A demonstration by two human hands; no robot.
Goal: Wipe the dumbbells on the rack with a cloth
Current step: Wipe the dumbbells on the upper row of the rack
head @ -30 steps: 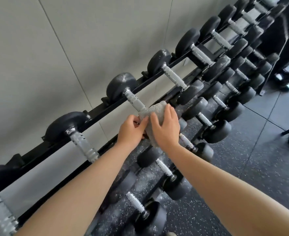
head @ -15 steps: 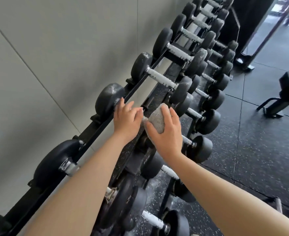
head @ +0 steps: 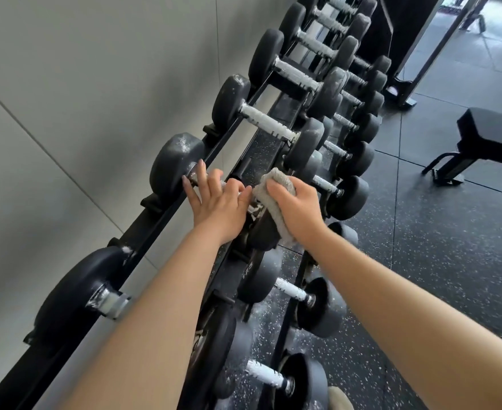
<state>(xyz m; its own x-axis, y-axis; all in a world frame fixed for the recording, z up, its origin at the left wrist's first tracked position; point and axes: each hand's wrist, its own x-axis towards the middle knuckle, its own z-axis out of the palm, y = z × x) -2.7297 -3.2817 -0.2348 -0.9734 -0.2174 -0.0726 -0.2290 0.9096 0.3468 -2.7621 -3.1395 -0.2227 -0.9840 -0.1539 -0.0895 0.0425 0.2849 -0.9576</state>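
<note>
Fingers of right hand curl round grey cloth, pressing it on near head of dumbbell on top tier of rack. Fingers of left hand lie straight and splayed over handle, no grip. We judge dumbbell heavy, rigid, unlikely to shift under wiping. Cloth soft, light; we would keep it wadded in palm, wrapped round handle.

Both forearms extended, left grip fingers spread flat, right grip curled round cloth
</note>
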